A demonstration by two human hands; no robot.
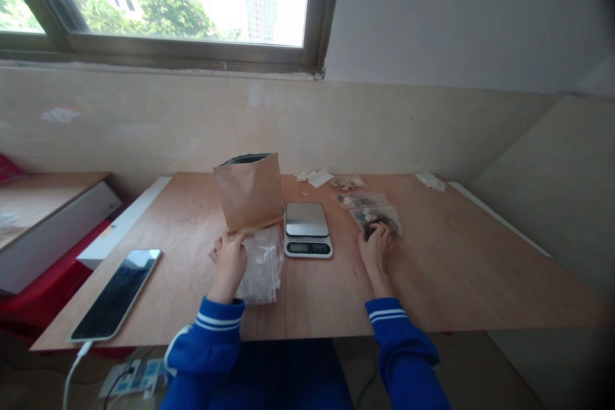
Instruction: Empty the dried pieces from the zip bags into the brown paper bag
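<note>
My left hand (230, 257) rests at the left edge of a stack of clear zip bags (262, 269). One of its fingers stretches over the bags and the others are loosely bent, with nothing seen in them. Over on the right, my right hand (377, 248) has its fingers and thumb on a filled clear zip bag (394, 216) with dark contents, lying on the table; the fingertips are partly hidden. Between my hands stands a digital kitchen scale (307, 221), its metal plate bare. An upright brown paper bag (250, 192), open at the top, stands behind the clear bags.
More filled zip bags (348, 183) lie behind the one at my right hand. Scraps of white paper (319, 177) and a crumpled tissue (430, 182) lie along the back. A smartphone (118, 295) with a cable is at the wooden table's (480, 275) left front.
</note>
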